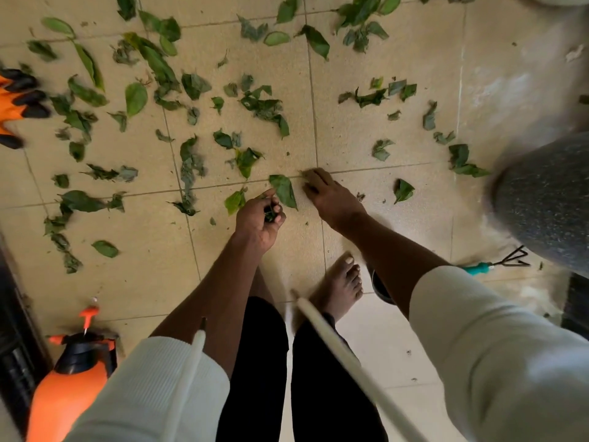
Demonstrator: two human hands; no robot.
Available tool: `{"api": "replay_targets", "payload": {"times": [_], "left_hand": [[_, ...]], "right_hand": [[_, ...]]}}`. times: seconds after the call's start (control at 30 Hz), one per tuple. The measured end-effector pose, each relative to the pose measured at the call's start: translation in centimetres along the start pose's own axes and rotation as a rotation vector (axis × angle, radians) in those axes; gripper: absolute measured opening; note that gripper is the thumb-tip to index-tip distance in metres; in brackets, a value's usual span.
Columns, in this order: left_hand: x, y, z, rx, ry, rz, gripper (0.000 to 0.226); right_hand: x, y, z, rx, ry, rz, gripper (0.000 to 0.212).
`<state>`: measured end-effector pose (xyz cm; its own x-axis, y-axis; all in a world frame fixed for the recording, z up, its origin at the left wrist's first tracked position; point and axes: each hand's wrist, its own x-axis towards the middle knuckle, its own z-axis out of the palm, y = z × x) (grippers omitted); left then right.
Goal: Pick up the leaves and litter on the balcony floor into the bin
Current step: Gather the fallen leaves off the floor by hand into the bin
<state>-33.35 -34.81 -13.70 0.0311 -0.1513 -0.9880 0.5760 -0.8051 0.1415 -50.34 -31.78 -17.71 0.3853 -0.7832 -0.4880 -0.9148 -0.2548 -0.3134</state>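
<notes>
White ribbed sleeves low in frame; left hand clenched on green leaf scraps, right hand flat on beige tiled floor — probably light, limp, tearable; pinch mid-blade.

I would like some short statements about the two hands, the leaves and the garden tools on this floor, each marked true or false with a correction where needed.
1. The left hand holds a bunch of leaves. True.
2. The right hand holds the hand rake. False: the hand rake lies on the floor to the right, and the right hand reaches down to the tiles with its fingers extended.
3. An orange sprayer bottle stands at the lower left. True.
4. The floor is already clean of leaves. False: many green leaves lie scattered over the tiles.
5. Orange and black gloves lie at the left edge. True.
</notes>
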Motion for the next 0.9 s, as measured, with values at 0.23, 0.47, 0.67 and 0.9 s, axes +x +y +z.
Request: {"api": "replay_targets", "payload": {"times": [0.23,0.47,0.67,0.9], "left_hand": [[-0.3,-1.1,1.9,0.148,-0.063,0.051,0.022],[-1.5,-3.6,5.4,0.226,-0.056,-0.011,0.021],[-1.7,-5.6,6.5,0.283,-0.06,-0.047,0.02],[-1.3,-6.0,6.3,0.332,-0.05,-0.044,0.02]], "right_hand": [[-0.9,0.4,0.0,0.25,0.109,0.171,0.042],[-5.1,4.1,0.7,0.901,0.572,1.109,0.027],[-7.8,8.1,2.0,0.83,0.557,1.184,0.048],[-7.6,8.3,2.7,0.503,0.228,0.783,0.035]]}}
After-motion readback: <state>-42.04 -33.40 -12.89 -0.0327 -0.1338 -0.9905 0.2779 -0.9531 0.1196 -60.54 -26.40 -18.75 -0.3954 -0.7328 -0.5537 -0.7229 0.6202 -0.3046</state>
